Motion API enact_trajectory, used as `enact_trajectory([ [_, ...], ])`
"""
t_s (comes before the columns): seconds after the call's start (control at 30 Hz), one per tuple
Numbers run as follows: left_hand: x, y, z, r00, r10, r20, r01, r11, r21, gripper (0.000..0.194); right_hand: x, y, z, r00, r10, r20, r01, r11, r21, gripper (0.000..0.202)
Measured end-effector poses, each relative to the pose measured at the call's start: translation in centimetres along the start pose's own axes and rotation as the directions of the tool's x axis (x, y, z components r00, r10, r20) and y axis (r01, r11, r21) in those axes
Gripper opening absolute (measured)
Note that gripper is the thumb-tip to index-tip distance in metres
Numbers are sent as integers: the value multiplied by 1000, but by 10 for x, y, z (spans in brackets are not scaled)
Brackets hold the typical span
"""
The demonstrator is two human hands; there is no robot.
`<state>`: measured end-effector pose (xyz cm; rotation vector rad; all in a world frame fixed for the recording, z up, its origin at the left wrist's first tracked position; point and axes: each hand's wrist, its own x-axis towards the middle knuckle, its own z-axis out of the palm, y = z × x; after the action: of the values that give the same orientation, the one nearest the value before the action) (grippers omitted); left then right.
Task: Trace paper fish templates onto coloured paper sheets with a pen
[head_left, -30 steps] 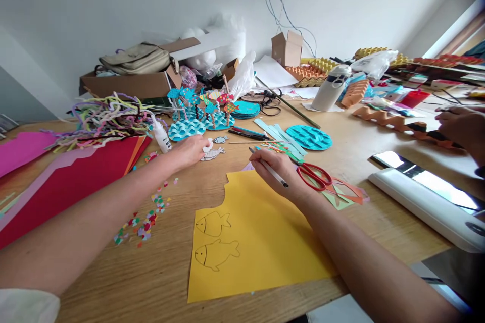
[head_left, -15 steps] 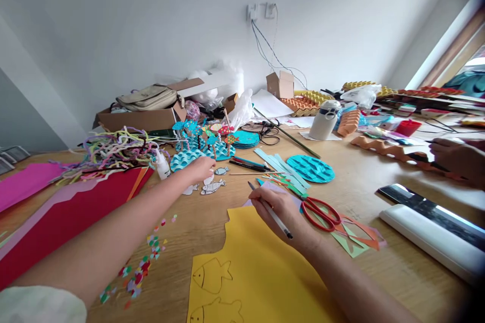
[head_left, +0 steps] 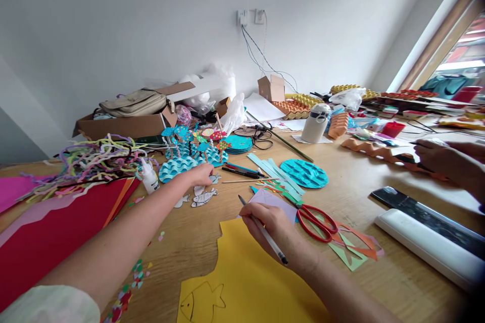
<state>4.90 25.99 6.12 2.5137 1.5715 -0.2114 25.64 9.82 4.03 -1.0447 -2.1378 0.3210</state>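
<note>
My right hand (head_left: 271, 224) is closed around a pen (head_left: 267, 234), above the top part of a yellow sheet (head_left: 250, 272). A fish outline (head_left: 202, 303) is drawn at the sheet's lower left. My left hand (head_left: 201, 175) reaches forward to the small paper fish cut-outs, its fingers over a grey-blue fish (head_left: 215, 178); whether they grip it is too small to tell. Nearer to me lies a white striped fish (head_left: 204, 198). Beyond my left hand, colourful paper fish (head_left: 204, 136) stand on sticks above wavy blue bases (head_left: 178, 166).
Red-handled scissors (head_left: 318, 222) lie right of the sheet, beside paper scraps (head_left: 356, 242). Farther right are a white case (head_left: 417, 242) and another person's hands (head_left: 443, 156). A glue bottle (head_left: 149, 175), pipe cleaners (head_left: 102, 156) and red paper (head_left: 64, 232) fill the left side.
My left hand has moved from above the cut-outs' left part to the grey-blue fish. The view has shifted slightly, and my right hand still holds the pen.
</note>
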Motion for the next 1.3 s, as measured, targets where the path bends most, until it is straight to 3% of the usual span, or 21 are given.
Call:
enact_trajectory([
  [0.2,-12,-22,-12,1000,27,4,-27,996,-85,30,0,-1,0,1000,10,11,-10,1000,18,17],
  [0.37,-26,-24,-8,996,75,41,-71,992,-102,29,0,-2,1,999,18,46,-19,1000,22,18],
  [0.63,-64,-1,-2,976,192,-105,-199,978,-61,20,1,4,2,1000,22,-6,-22,1000,-7,17],
  [0.87,-134,29,7,940,212,-268,-250,961,-116,56,7,4,-6,994,29,-106,-31,999,-21,8],
  [1.0,-175,42,10,918,224,-326,-286,946,-154,56,8,-26,-23,999,35,-28,-34,999,36,6],
  [1.13,-214,57,16,853,296,-430,-396,904,-163,47,-4,-72,-34,986,68,151,-83,992,92,9],
  [1.23,-241,70,28,831,292,-473,-419,889,-185,44,-29,-98,-23,976,141,164,-176,959,221,6],
  [1.3,-256,77,41,829,289,-480,-423,884,-200,47,-52,-108,-7,962,239,135,-273,885,378,7],
])
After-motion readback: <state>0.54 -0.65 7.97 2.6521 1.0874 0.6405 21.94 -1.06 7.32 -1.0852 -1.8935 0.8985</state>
